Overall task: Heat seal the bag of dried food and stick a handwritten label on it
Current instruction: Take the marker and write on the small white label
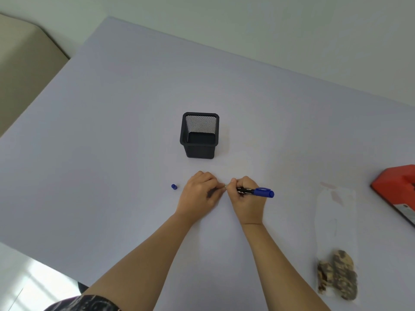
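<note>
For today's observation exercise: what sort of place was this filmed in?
Likely a home or office worktable: a mesh pen holder, a marker in the right hand, a red sealer at the edge.

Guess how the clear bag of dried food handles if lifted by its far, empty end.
Probably floppy: the bag is thin clear film lying flat on the table. Likely end-heavy: the dried food is bunched at the near end, so it should hang and swing there. Smooth film may slip in a pinch.
</note>
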### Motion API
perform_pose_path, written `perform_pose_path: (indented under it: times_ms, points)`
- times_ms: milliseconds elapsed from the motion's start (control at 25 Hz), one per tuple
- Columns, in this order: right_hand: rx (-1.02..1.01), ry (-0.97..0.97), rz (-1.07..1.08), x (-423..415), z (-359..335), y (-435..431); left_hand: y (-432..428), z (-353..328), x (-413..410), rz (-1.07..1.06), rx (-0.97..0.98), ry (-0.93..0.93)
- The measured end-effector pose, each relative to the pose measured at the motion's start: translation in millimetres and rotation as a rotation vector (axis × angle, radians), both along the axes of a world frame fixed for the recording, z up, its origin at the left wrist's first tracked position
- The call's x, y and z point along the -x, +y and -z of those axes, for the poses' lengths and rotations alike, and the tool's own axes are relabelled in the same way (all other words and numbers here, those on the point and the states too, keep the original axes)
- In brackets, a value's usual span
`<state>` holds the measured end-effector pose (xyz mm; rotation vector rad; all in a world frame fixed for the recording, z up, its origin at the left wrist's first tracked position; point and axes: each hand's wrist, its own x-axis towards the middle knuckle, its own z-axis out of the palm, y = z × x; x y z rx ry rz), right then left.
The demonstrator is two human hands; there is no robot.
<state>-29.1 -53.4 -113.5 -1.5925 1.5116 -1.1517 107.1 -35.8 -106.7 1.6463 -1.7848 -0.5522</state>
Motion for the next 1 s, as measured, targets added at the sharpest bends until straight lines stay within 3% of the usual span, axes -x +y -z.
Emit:
perform_pose_path:
  times_ms: [1000]
  points:
    - [0.036, 0.077, 0.061, -1.7, -3.6, 1.5, 1.3, 5.1, -0.5, 0.0, -0.012, -0.004]
